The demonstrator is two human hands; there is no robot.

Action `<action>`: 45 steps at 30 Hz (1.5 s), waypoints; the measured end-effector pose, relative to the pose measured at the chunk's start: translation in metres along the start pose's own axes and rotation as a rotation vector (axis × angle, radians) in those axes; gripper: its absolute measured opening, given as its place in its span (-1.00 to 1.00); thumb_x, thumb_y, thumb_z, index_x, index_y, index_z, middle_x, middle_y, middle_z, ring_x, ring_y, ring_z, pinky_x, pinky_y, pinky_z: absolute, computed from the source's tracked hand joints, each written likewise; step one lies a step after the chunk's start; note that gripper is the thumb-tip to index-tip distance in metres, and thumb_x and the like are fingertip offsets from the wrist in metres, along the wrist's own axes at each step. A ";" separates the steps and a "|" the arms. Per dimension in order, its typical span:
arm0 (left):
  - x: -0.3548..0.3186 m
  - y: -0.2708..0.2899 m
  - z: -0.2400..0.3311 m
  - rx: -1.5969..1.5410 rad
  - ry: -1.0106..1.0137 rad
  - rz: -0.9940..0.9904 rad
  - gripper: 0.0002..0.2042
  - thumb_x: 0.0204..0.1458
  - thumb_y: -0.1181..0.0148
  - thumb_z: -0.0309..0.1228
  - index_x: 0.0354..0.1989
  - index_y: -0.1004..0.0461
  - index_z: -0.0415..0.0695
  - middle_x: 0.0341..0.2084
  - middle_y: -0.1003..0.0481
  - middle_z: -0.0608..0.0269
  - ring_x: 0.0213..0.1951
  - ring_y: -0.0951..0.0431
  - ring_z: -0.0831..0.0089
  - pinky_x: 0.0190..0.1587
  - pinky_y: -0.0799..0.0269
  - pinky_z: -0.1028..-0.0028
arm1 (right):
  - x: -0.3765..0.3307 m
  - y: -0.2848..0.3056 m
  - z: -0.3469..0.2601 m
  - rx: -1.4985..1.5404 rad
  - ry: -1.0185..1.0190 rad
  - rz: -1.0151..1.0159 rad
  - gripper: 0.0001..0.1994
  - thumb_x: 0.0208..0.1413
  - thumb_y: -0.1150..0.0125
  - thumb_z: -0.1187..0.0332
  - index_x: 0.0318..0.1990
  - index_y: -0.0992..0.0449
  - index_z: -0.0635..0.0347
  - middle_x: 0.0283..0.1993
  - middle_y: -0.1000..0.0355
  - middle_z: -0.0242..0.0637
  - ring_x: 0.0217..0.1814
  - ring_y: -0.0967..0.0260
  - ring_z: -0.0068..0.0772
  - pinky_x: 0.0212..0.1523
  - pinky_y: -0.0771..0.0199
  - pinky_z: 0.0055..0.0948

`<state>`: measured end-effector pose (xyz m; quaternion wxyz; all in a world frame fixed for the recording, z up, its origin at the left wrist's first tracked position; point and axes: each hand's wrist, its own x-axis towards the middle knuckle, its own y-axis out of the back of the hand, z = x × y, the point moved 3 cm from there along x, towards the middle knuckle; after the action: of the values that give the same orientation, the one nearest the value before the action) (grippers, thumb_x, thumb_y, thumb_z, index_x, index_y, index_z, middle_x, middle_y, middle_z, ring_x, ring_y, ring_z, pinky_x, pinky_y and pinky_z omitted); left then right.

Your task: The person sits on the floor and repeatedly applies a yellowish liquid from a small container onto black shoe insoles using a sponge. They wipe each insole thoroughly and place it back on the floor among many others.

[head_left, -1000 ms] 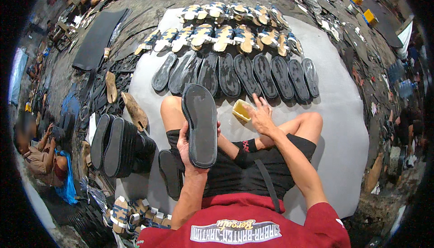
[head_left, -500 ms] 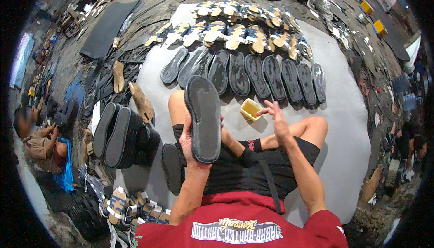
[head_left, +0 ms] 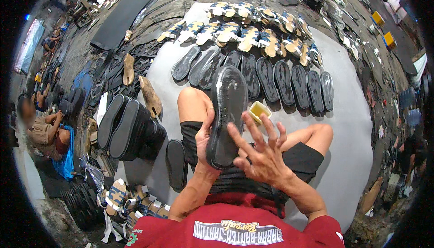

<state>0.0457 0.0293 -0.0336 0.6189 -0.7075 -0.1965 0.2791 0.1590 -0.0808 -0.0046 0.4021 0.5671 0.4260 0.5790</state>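
Seen from the head camera, a black sole is held up above the lap by the left hand, which is closed around its lower left edge, with the thumb on the edge of the upper face. The sole is upright and a little tilted, its toe end pointing away from the person, and its face looks shiny. The right hand is opened, with the fingers spread; the fingertips are laid on the lower right part of the sole and nothing is gripped by it. A small yellow tub is seen just beside the sole on the right, on the grey sheet near the right knee.

Farther on the sheet, a row of dark soles is laid side by side, and behind it a row of patterned sandals is placed. On the left of the sheet, a stack of thick black soles is set on edge, and two wooden lasts lie near it. One more flat sole lies by the left thigh. At the far left another person is sitting on the floor.
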 end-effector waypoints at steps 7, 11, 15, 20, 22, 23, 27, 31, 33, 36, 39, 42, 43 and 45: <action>-0.002 -0.003 -0.004 0.081 0.076 0.078 -0.47 0.53 0.11 -0.09 0.33 -0.47 -0.32 0.04 -0.68 -0.16 -0.04 -0.76 0.05 0.08 -0.74 0.16 | 0.031 -0.002 0.048 0.329 -0.172 -0.024 -0.37 0.56 0.46 -0.22 0.55 -0.38 -0.40 0.80 0.27 -0.10 0.75 0.36 0.19 0.57 0.43 0.31; -0.002 0.000 -0.001 0.063 0.099 0.141 -0.49 0.50 0.06 -0.13 0.27 -0.51 -0.36 0.03 -0.68 -0.21 -0.07 -0.78 0.03 0.01 -0.77 0.15 | 0.033 -0.005 0.050 0.251 -0.131 -0.086 -0.40 0.56 0.41 -0.22 0.61 -0.27 -0.43 0.81 0.31 -0.15 0.76 0.39 0.12 0.59 0.49 0.28; -0.003 0.006 0.001 0.056 0.065 0.106 -0.55 0.42 0.02 -0.22 0.18 -0.58 -0.38 -0.03 -0.70 -0.22 -0.11 -0.79 0.04 -0.02 -0.79 0.19 | 0.030 -0.005 0.050 0.204 -0.084 -0.071 -0.42 0.56 0.37 -0.22 0.62 -0.22 -0.52 0.81 0.29 -0.17 0.78 0.39 0.10 0.61 0.54 0.24; 0.004 0.014 0.005 0.109 0.040 0.151 -0.56 0.45 0.03 -0.21 0.18 -0.58 -0.34 -0.01 -0.70 -0.18 -0.10 -0.79 0.07 -0.02 -0.79 0.18 | 0.032 -0.002 0.052 0.208 -0.099 -0.111 -0.43 0.55 0.35 -0.23 0.61 -0.23 -0.57 0.81 0.27 -0.20 0.79 0.41 0.06 0.62 0.60 0.23; 0.004 0.006 0.004 0.102 0.056 0.111 -0.56 0.45 0.03 -0.21 0.19 -0.58 -0.33 0.00 -0.70 -0.16 -0.09 -0.79 0.08 -0.02 -0.79 0.17 | 0.034 -0.001 0.054 0.192 -0.107 -0.102 -0.43 0.55 0.34 -0.23 0.61 -0.23 -0.57 0.81 0.26 -0.21 0.79 0.42 0.06 0.62 0.61 0.23; 0.002 0.007 0.003 0.106 0.044 0.120 -0.56 0.46 0.05 -0.22 0.21 -0.56 -0.33 0.00 -0.69 -0.16 -0.10 -0.79 0.07 -0.07 -0.81 0.16 | 0.034 -0.001 0.053 0.178 -0.110 -0.103 -0.43 0.55 0.34 -0.24 0.61 -0.23 -0.57 0.81 0.25 -0.22 0.79 0.42 0.05 0.62 0.61 0.23; -0.001 -0.007 0.000 0.132 0.046 0.120 -0.57 0.47 0.09 -0.24 0.24 -0.52 -0.32 -0.04 -0.70 -0.14 -0.19 -0.80 0.06 -0.22 -0.85 0.17 | 0.033 0.002 0.053 0.153 -0.104 -0.075 -0.42 0.55 0.37 -0.26 0.61 -0.23 -0.60 0.81 0.24 -0.26 0.78 0.39 0.03 0.62 0.57 0.24; 0.000 -0.009 0.002 0.133 0.056 0.158 -0.56 0.47 0.08 -0.22 0.22 -0.52 -0.33 -0.08 -0.71 -0.15 -0.25 -0.80 0.07 -0.30 -0.85 0.18 | 0.033 0.004 0.051 0.146 -0.073 -0.086 -0.44 0.54 0.32 -0.25 0.60 -0.24 -0.64 0.81 0.23 -0.26 0.78 0.38 0.04 0.61 0.52 0.26; 0.000 -0.008 0.003 0.106 0.083 0.094 -0.55 0.47 0.08 -0.20 0.21 -0.54 -0.33 -0.04 -0.70 -0.15 -0.18 -0.80 0.08 -0.17 -0.82 0.18 | 0.031 0.005 0.050 0.122 -0.045 -0.083 -0.45 0.54 0.28 -0.24 0.59 -0.24 -0.65 0.81 0.24 -0.26 0.78 0.38 0.04 0.61 0.51 0.26; 0.003 0.002 0.003 0.091 0.131 -0.005 -0.54 0.48 0.07 -0.20 0.20 -0.57 -0.34 0.03 -0.69 -0.15 -0.05 -0.78 0.09 0.06 -0.76 0.19 | 0.028 0.007 0.052 0.077 -0.039 -0.080 -0.45 0.52 0.23 -0.23 0.59 -0.25 -0.66 0.81 0.24 -0.25 0.78 0.39 0.04 0.61 0.50 0.27; -0.003 -0.001 0.003 0.101 0.176 0.031 -0.54 0.49 0.08 -0.21 0.23 -0.55 -0.34 0.03 -0.69 -0.14 -0.04 -0.78 0.10 0.06 -0.77 0.19 | 0.035 0.015 0.058 0.100 -0.103 -0.095 -0.46 0.52 0.22 -0.23 0.58 -0.27 -0.66 0.81 0.25 -0.25 0.79 0.42 0.03 0.60 0.49 0.27; -0.009 -0.013 0.001 0.117 0.122 0.047 -0.55 0.49 0.09 -0.21 0.24 -0.54 -0.34 0.02 -0.69 -0.15 -0.05 -0.78 0.09 0.05 -0.77 0.21 | 0.032 0.016 0.050 0.061 -0.052 -0.064 -0.37 0.52 0.47 -0.34 0.53 -0.39 -0.60 0.79 0.18 -0.21 0.78 0.34 0.02 0.62 0.48 0.18; -0.009 -0.013 0.001 0.127 0.127 0.029 -0.55 0.49 0.09 -0.22 0.24 -0.54 -0.33 0.02 -0.69 -0.15 -0.07 -0.79 0.09 0.03 -0.78 0.21 | 0.030 0.014 0.049 0.070 -0.038 -0.050 -0.37 0.52 0.48 -0.34 0.53 -0.38 -0.60 0.79 0.18 -0.22 0.78 0.34 0.02 0.62 0.50 0.16; -0.010 -0.011 0.000 0.158 0.085 0.048 -0.56 0.49 0.08 -0.22 0.22 -0.55 -0.32 0.00 -0.70 -0.14 -0.08 -0.79 0.11 0.02 -0.79 0.21 | 0.029 0.014 0.047 0.058 -0.017 -0.071 -0.37 0.52 0.46 -0.34 0.53 -0.38 -0.61 0.80 0.18 -0.22 0.78 0.34 0.01 0.62 0.52 0.15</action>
<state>0.0388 0.0254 -0.0215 0.6735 -0.6722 -0.1307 0.2783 0.2053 -0.0557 0.0176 0.4095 0.5679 0.4590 0.5469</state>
